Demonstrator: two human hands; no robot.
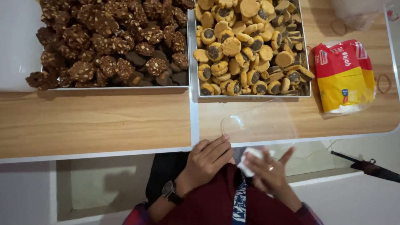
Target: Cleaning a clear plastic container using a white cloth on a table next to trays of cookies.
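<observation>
Nearest the camera, the left hand [207,160], a dark wristwatch [168,191] on its wrist, has its grip curled loosely, fingertips touching the near edge of a clear, thin plastic container [260,125]. Just beside it the right hand [268,173], wearing a ring, pinches a small white folded tissue [250,160] against the container's near side, its remaining fingers spread. The container juts over the near edge of the light wood-grain worktop [96,123]. Farther right lies a red and yellow plastic packet [345,75], with thin rubber bands near it. Farthest back stand two metal trays: the left tray [121,88] heaped with dark chocolate nut-studded cookies, the right tray [193,54] filled with round tan cookies with dark centres.
</observation>
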